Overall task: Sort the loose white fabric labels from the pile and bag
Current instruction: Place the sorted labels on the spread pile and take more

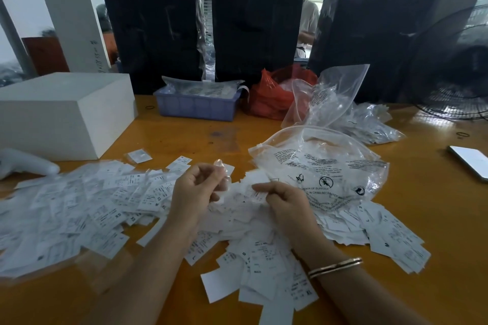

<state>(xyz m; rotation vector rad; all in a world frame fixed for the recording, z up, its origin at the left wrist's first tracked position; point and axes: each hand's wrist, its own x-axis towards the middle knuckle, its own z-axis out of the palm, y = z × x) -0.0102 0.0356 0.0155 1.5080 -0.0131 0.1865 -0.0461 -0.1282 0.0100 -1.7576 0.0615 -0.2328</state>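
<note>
Both hands were closed in pinches above the middle of the pile: the left hand [196, 188] held a small, crumpled piece of clear film or label between thumb and fingertips, and the right hand [284, 199] gripped a white fabric label [260, 195] by one end. That label's long axis ran roughly left to right, pointing toward the left hand, with the two hands near each other but apart. The loose labels [87, 208] lay spread across the orange table [422, 219], to the left, below and to the right of the hands. The clear zip bag [319, 166] lay just beyond and to the right of the right hand, which was the nearer hand to it; its mouth appeared to face left. Readable size marks on the labels included "XS", "XL", "S" and "M". The bag carried a printed suffocation warning, partly legible as "DANGER OF SUFFOCATION"; the smaller print was unreadable.
</note>
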